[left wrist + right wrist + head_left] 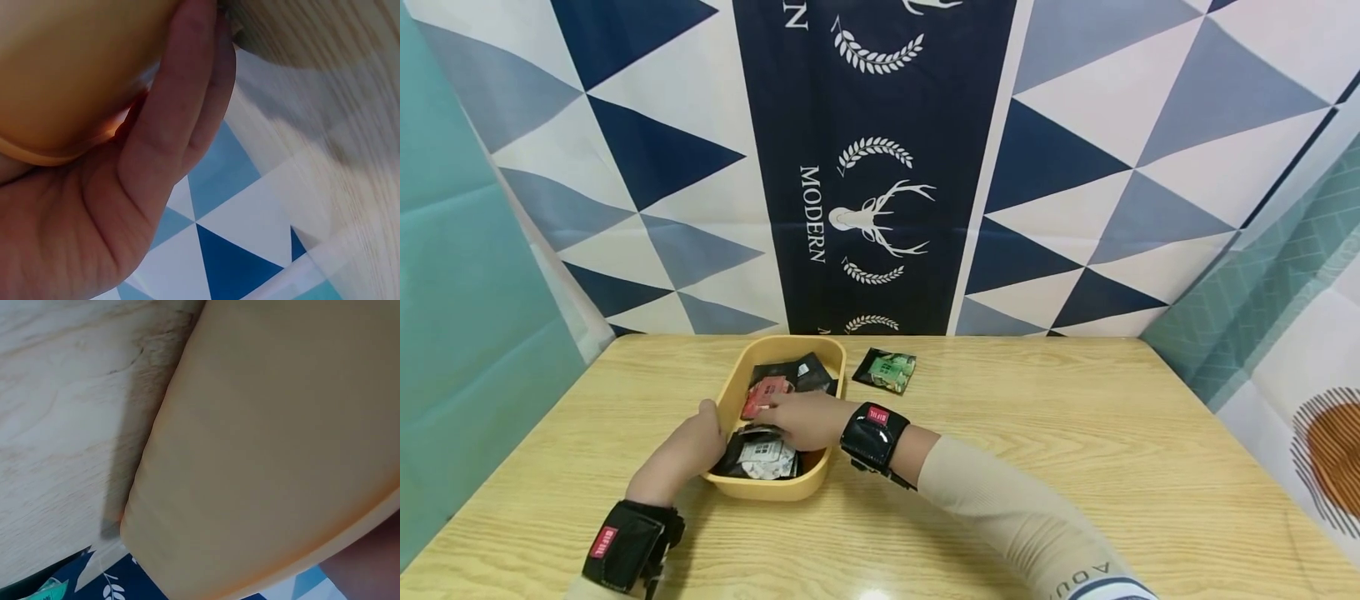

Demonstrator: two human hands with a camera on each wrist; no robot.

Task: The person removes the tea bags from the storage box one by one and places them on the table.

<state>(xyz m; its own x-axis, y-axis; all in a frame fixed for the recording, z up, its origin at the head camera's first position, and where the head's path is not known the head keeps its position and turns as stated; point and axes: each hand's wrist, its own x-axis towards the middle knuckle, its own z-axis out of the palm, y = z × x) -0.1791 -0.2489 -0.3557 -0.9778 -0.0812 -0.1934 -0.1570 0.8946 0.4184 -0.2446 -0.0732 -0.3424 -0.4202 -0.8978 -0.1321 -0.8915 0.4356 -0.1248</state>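
Note:
A yellow plastic bin stands on the table with several small packets inside. Its left wall is held by my left hand, with the fingers along the outside in the left wrist view. My right hand reaches over the right wall into the bin. Its fingertips are among the packets, near a red-labelled packet and a white-labelled packet. Whether they pinch one is hidden. The right wrist view shows mostly the bin's outer wall.
A black packet with a green label lies on the wooden table, just right of the bin's far end. A patterned cloth hangs behind the table's back edge. Both wrists carry black straps.

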